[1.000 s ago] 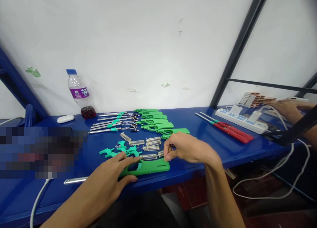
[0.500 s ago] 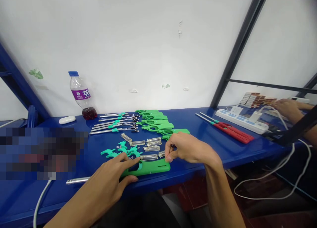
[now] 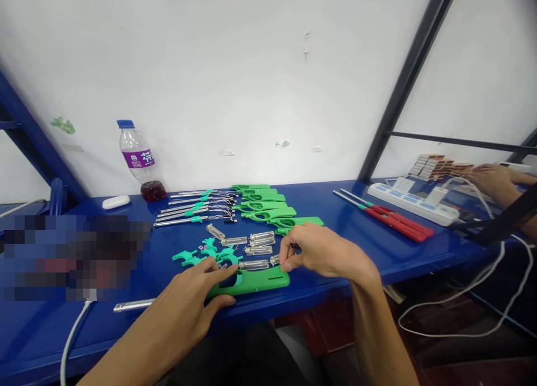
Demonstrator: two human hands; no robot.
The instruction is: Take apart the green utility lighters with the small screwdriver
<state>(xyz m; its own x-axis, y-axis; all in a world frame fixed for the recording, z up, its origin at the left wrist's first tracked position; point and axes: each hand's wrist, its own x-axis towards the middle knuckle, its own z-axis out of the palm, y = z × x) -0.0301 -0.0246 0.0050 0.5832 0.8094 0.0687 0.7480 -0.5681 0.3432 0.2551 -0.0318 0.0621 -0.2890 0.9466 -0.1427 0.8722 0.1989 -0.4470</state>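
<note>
My left hand (image 3: pixel 191 302) lies over the left end of a green plastic lighter shell (image 3: pixel 255 282) near the table's front edge, thumb and fingers gripping it. A metal tube (image 3: pixel 131 305) sticks out to the left of that hand. My right hand (image 3: pixel 321 250) is pinched at the shell's right end, fingertips pressed on a small clear part (image 3: pixel 274 259) that I cannot name. A clear fuel tank (image 3: pixel 253 265) lies along the shell's top. Loose teal triggers (image 3: pixel 197 257) and more clear tanks (image 3: pixel 260 239) lie just behind.
Further back lie rows of metal tubes with teal clips (image 3: pixel 197 210) and green shells (image 3: pixel 264 204). A drink bottle (image 3: pixel 140 161) and a white case (image 3: pixel 116 201) stand at the wall. Red lighters (image 3: pixel 390 218), a power strip (image 3: pixel 413 203) and another person's hand (image 3: pixel 497 182) are on the right.
Both hands stay on the green shell; my right fingertips shifted only slightly at its right end. The view drifted a little.
</note>
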